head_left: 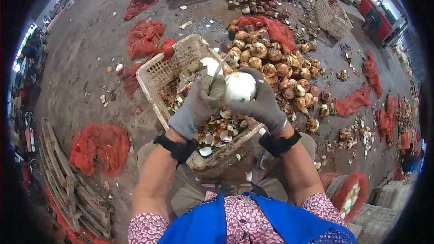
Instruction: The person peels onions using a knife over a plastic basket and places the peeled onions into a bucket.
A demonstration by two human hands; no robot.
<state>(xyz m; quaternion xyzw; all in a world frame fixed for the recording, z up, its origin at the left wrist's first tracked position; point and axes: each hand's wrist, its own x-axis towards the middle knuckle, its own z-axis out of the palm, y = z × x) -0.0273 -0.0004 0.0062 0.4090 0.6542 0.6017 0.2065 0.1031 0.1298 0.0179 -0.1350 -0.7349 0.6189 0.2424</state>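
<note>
1. L hand (205,98) was closed round a knife (219,70), blade up; R hand (266,101) was wrapped round a white bulb (239,86). Qty: 1 knife, 1 bulb held.
2. Bulb was over the near crate (151,81), just beside the blade: mostly bare white w/ a small dark patch low down, so prob. nearly done.
3. Peelings (224,131) in crate: lots, no exact ct.
4. Heap of brown-skinned bulbs (289,70), just beyond crate: dozens, overlapping; much work looked left.
5. Red-rimmed tub (360,183), lower R: several white bulbs (349,203), presumably done; part hidden, can't count.
6. Crates: 2 incl. far crate (333,18).
</note>
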